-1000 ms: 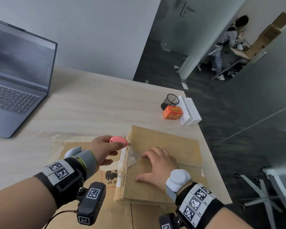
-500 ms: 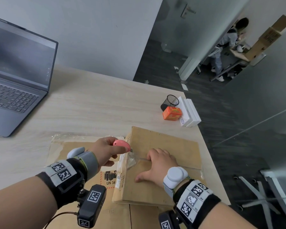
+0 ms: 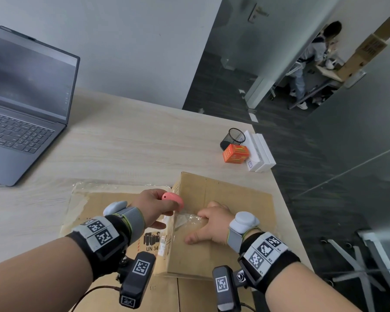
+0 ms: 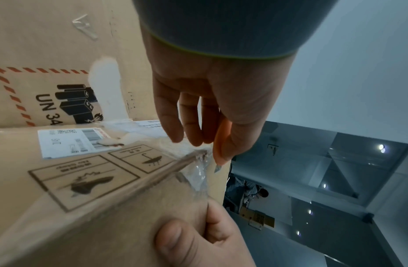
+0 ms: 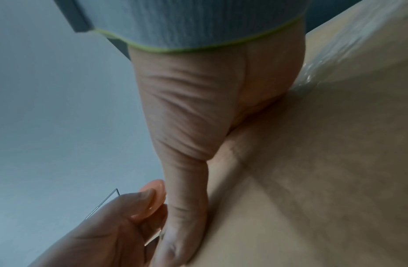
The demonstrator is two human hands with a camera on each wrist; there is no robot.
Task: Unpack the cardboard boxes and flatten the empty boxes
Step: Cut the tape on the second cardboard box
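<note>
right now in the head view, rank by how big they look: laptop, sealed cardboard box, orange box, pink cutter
1. laptop, though cut off at the frame edge
2. sealed cardboard box
3. orange box and pink cutter: look alike, and the cutter is partly hidden in the left hand, so unranked

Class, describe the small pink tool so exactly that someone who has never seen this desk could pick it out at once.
Start at the wooden desk and find the sealed cardboard box at its near right. At the box's taped left edge, the left hand grips a small pink cutter. It is the only rounded pink thing there; the orange carton farther back is square.
</note>
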